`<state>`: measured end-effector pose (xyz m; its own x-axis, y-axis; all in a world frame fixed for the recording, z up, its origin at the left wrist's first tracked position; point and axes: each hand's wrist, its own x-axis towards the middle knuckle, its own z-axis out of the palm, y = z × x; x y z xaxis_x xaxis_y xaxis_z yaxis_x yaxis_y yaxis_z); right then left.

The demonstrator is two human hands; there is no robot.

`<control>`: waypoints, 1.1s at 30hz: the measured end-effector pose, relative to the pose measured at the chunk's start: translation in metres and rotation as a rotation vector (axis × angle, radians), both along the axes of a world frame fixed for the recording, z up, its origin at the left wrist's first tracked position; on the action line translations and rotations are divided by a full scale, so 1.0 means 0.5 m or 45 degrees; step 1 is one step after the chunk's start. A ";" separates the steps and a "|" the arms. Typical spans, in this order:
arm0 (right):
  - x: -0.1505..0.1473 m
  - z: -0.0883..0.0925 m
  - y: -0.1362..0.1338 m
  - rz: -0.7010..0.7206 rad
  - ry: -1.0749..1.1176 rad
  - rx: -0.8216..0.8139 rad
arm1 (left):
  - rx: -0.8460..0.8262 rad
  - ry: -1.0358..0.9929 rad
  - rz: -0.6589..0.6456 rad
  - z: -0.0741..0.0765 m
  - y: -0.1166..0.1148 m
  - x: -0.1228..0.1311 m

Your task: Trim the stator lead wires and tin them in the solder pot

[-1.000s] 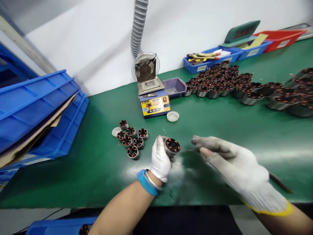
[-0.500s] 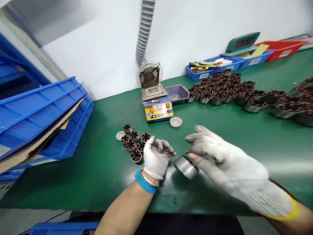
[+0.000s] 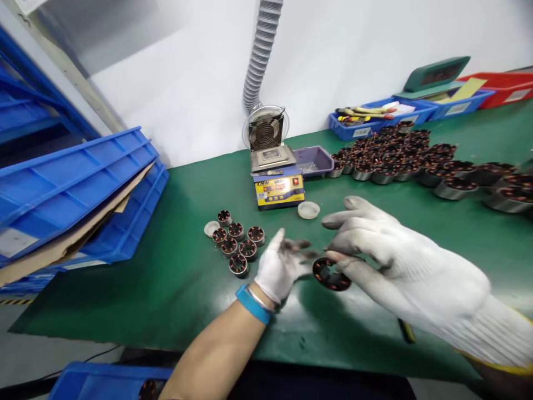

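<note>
In a white glove, my right hand (image 3: 375, 255) pinches a metal ring with copper windings (image 3: 332, 273) between thumb and fingers, its wound face turned toward the camera. My left hand (image 3: 284, 264), gloved with a blue wristband, is just left of that ring, palm up, fingers spread and holding nothing. Several similar small rings (image 3: 239, 265) stand in a cluster on the green table (image 3: 187, 311), left of my left hand. A white round dish (image 3: 308, 210) lies above and between the hands. Another white dish (image 3: 211, 228) sits beside the cluster.
A blue and yellow soldering pot (image 3: 280, 191) stands at the back under a duct (image 3: 262, 53), beside a purple tray (image 3: 322, 161). Many wound rings (image 3: 383, 155) fill the right back. Blue crates (image 3: 75, 189) stand left. A dark tool (image 3: 406, 330) lies beneath my right forearm.
The ring in my right hand has turned from showing its metal side to showing its wound face. My left hand's fingers have opened out from a curl. The camera view has shifted slightly.
</note>
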<state>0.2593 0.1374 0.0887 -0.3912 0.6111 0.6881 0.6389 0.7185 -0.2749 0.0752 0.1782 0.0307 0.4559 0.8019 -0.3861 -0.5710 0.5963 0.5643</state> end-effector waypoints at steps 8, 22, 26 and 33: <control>0.009 -0.024 -0.023 -0.171 0.395 -0.333 | 0.401 0.106 -0.597 -0.002 -0.033 0.002; 0.025 -0.160 -0.064 -0.146 -0.105 -0.362 | 0.301 0.417 -0.585 -0.036 -0.044 0.018; 0.043 -0.160 -0.064 -0.148 -0.212 -0.127 | 0.485 0.643 -0.617 0.001 -0.032 -0.001; 0.070 -0.127 -0.054 -0.200 -0.277 0.138 | 0.699 0.749 -0.757 0.054 -0.028 -0.025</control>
<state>0.2944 0.1105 0.0250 -0.4435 0.6032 0.6629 0.7801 0.6240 -0.0459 0.0627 0.1640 0.0576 0.6962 0.6406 -0.3240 0.1939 0.2667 0.9441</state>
